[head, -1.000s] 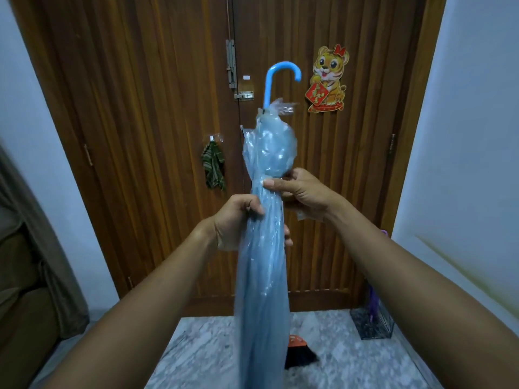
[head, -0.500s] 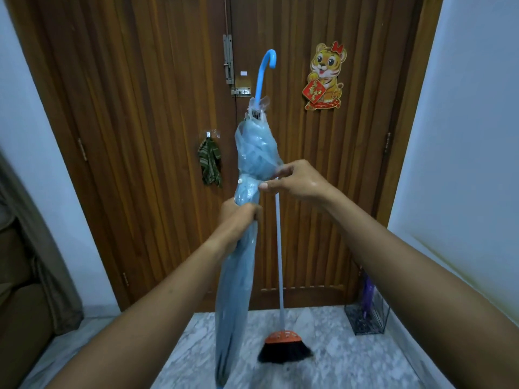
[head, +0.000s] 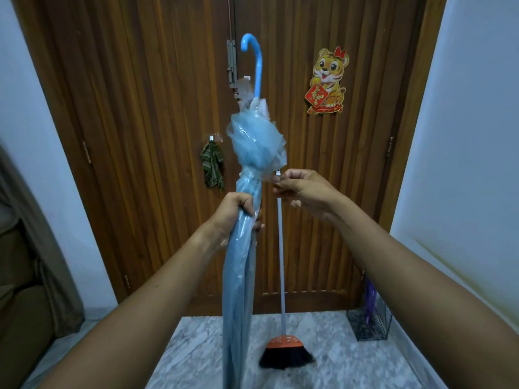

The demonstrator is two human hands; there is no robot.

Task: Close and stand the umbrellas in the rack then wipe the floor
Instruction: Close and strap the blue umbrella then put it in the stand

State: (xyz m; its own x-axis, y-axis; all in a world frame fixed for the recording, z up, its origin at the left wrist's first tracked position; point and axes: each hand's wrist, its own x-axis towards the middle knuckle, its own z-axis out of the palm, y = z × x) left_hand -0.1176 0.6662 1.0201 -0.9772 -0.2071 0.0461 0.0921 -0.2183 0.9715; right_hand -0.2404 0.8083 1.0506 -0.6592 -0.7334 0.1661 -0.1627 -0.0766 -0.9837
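A folded, translucent light-blue umbrella (head: 243, 248) hangs upright in front of me, its blue hooked handle (head: 256, 66) at the top. My left hand (head: 234, 213) is wrapped around the gathered canopy at mid-height. My right hand (head: 302, 189) pinches the clear closing strap (head: 271, 178) that comes off the canopy just below its bunched upper part. A black wire rack (head: 369, 322) stands on the floor at the right by the wall, with a purple umbrella (head: 370, 300) in it. The umbrella's tip is out of view below.
A broom (head: 283, 304) with an orange head and black bristles leans on the wooden double door (head: 157, 113). A green cloth (head: 212, 165) hangs on a door hook. The marble floor (head: 351, 366) lies below. A brown sofa (head: 16, 304) is at left, a white wall (head: 463, 164) at right.
The umbrella has turned in my hands, so the handle's hook now points left. My right hand has moved off the canopy to the right, drawing the strap out.
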